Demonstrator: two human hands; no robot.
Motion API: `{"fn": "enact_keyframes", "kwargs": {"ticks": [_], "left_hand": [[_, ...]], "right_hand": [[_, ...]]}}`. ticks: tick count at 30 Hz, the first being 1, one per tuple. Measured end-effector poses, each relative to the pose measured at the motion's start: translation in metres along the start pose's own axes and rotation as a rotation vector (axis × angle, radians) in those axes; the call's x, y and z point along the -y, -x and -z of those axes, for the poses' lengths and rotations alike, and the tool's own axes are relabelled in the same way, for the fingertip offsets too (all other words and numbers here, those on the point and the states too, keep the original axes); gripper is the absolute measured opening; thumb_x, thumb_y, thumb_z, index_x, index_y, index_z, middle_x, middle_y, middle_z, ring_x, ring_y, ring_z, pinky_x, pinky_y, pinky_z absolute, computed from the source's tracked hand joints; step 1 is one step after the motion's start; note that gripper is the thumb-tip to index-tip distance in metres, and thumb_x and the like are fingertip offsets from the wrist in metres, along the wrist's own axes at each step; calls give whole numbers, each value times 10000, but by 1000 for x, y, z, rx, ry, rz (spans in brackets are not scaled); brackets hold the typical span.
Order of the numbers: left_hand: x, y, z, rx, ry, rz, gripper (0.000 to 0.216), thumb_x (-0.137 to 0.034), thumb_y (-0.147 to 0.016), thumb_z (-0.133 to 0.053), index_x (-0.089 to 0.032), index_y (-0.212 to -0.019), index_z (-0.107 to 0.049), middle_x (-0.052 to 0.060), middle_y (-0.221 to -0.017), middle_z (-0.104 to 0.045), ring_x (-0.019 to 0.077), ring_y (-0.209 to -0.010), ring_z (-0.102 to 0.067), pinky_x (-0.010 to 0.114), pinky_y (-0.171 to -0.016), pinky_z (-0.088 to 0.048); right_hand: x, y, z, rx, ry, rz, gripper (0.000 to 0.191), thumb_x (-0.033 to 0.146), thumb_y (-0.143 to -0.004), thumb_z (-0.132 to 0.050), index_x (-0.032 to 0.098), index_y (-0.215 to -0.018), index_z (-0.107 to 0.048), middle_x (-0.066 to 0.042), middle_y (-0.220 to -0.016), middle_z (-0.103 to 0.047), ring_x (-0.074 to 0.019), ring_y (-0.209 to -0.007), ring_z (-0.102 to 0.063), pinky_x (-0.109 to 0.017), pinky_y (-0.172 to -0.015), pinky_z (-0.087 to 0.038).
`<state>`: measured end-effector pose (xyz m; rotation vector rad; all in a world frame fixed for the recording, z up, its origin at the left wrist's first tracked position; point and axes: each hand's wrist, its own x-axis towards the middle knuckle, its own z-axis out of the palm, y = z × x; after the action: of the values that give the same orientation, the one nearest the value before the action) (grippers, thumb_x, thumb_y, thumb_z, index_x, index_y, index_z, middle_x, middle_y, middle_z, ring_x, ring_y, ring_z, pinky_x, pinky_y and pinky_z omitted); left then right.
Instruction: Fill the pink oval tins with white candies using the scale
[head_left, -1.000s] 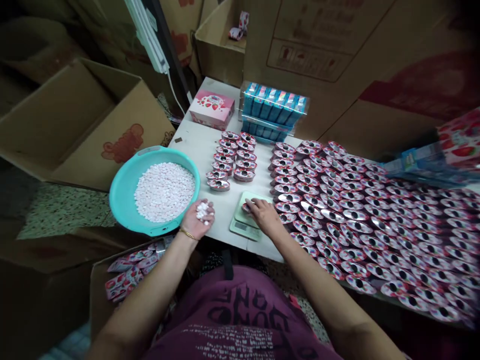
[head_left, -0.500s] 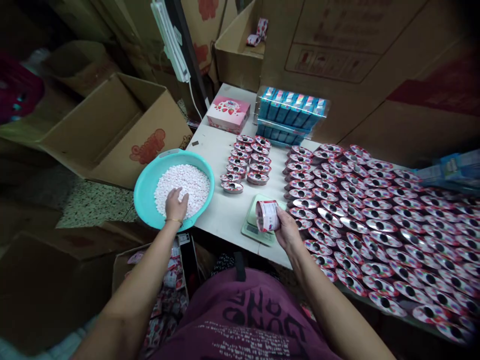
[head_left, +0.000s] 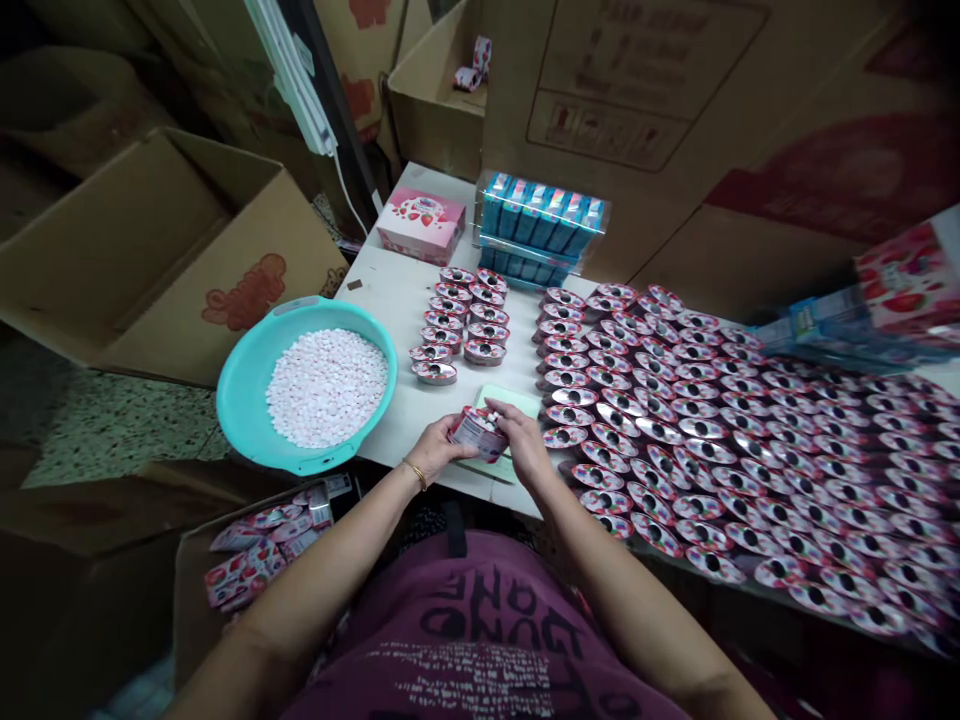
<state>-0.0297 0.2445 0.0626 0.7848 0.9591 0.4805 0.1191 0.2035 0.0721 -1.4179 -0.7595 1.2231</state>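
Note:
Both hands hold one small printed candy box above the pale green scale. White candies show at its open top. My left hand grips the box's left end, thumb along the near side. My right hand closes on the right end, its fingers at the opening beside the candies. Left of them, a turquoise basin holds a heap of small white candies.
Many filled-looking oval packs stand in rows on the right, with two short rows behind the scale. A pink box and a clear-wrapped blue pack stand at the back. Open cartons flank the table's left.
My left hand has left the basin and come to the box, which has moved left. White candies now show in its top. The whole view has shifted to the right.

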Motion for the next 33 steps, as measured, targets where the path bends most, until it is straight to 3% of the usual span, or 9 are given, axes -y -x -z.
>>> {"fn": "enact_keyframes", "kwargs": {"ticks": [4,8,11,17,23,26,28,31,33], "left_hand": [[15,-12,-4,14,-113,-94,546,-148,-425,-746,-128,-934,-550,19,-849,-616,146,-783,-558,315,-798,-413],[18,-21,-6,6,-223,-147,519,-151,-414,-747,-148,-895,-550,3,-798,-606,142,-755,-550,297,-773,-415],[16,-29,-8,3,-314,-203,497,-168,-443,-735,-160,-905,-551,11,-815,-602,151,-768,-547,291,-765,-412],[17,-54,-15,-60,-678,-324,419,-220,-488,-717,-206,-894,-614,43,-902,-606,214,-892,-519,337,-840,-354],[24,-60,-12,-178,-862,-319,424,-207,-513,-704,-257,-929,-636,57,-1053,-574,264,-1069,-407,402,-938,-231],[21,-44,-5,-221,-769,-361,433,-171,-544,-669,-258,-965,-623,59,-1128,-524,253,-1081,-393,384,-933,-256],[17,-25,-3,-295,-539,-353,402,-210,-605,-629,-253,-1002,-594,59,-1119,-514,221,-1037,-432,355,-888,-321],[5,8,-1,-314,31,-142,253,-357,-735,-498,-199,-911,-586,70,-947,-557,158,-817,-526,290,-691,-431],[-8,26,6,-246,337,44,242,-382,-757,-470,-160,-749,-566,50,-750,-545,98,-595,-501,210,-496,-407]], "right_hand": [[8,3,16,241,343,262,398,117,-676,-414,227,-996,-625,-23,-1021,-609,-157,-958,-537,-330,-895,-379],[15,2,23,318,332,214,421,135,-700,-426,269,-1067,-581,9,-1101,-583,-151,-1037,-509,-339,-946,-344],[10,-1,26,160,156,90,381,171,-691,-439,239,-1030,-600,-3,-1043,-614,-154,-988,-535,-340,-908,-379],[2,-7,44,-308,-174,-81,263,163,-609,-474,176,-822,-628,9,-683,-622,-106,-631,-567,-274,-668,-470],[18,2,54,-332,-374,-183,203,113,-559,-525,170,-738,-603,4,-663,-593,-105,-634,-572,-226,-572,-475],[20,7,31,-244,-292,-149,176,132,-607,-509,177,-747,-606,-10,-700,-615,-127,-688,-585,-277,-656,-488],[22,11,5,-87,-135,-62,193,158,-661,-474,194,-782,-620,-19,-758,-635,-144,-749,-586,-322,-733,-476],[27,18,-27,191,192,195,276,179,-723,-443,233,-930,-618,-32,-995,-614,-164,-958,-534,-361,-880,-399],[32,19,-28,211,366,350,317,177,-749,-437,247,-1019,-588,-36,-1108,-564,-162,-1058,-474,-360,-936,-346]]}}
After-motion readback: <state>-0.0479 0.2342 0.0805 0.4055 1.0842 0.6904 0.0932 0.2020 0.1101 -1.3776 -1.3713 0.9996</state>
